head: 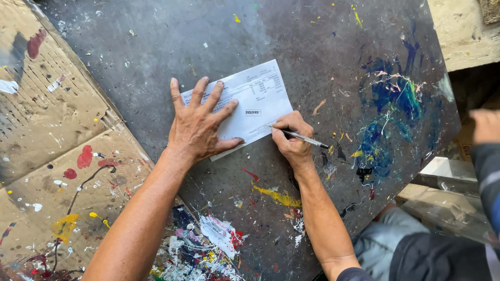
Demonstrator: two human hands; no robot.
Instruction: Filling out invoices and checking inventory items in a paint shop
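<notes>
A white printed paper slip [255, 99] lies on a dark, paint-splattered metal table [291, 41]. My left hand [200, 122] rests flat on the slip's left part with fingers spread, pressing it down. My right hand [292, 138] grips a silver pen [304, 138], with the pen's tip touching the slip's lower right edge.
Paint-stained cardboard [52, 130] covers the left side. Dried paint blotches in blue, yellow and red mark the table. At the right edge another person's arm in a striped sleeve [487, 161] shows. A pale wooden board [461, 31] lies at the top right.
</notes>
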